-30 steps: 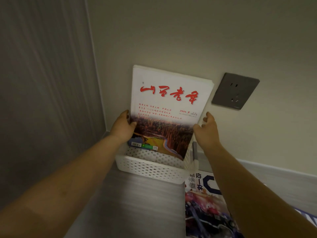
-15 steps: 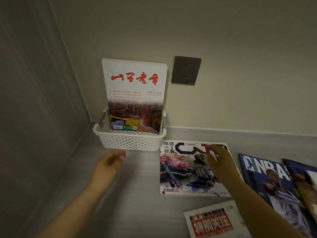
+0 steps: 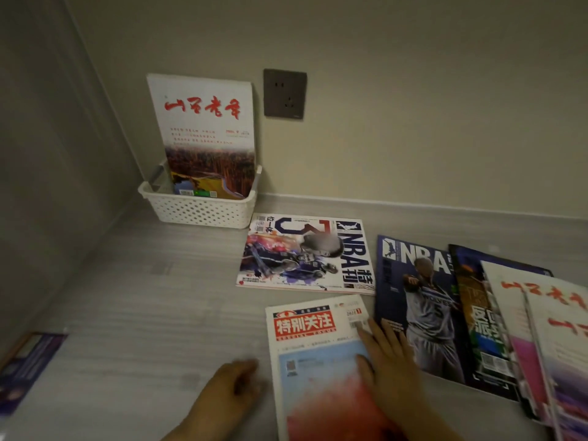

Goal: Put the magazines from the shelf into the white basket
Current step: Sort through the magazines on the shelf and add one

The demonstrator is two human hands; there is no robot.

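A white perforated basket stands in the back left corner of the shelf. A white magazine with red script stands upright in it, leaning on the wall. A white and red magazine lies flat at the front; my right hand rests flat on its right edge with fingers spread. My left hand hovers loosely curled just left of that magazine, holding nothing. An NBA magazine with a white cover lies behind it, and a dark blue NBA magazine lies to the right.
Several overlapping magazines fan out at the right edge. A purple booklet lies at the front left. A dark wall socket sits beside the basket's magazine. The grey side panel closes the left.
Both hands let go of the red-script magazine, which now stands in the basket, and drew back to the front. The right hand has come down onto the white and red magazine.
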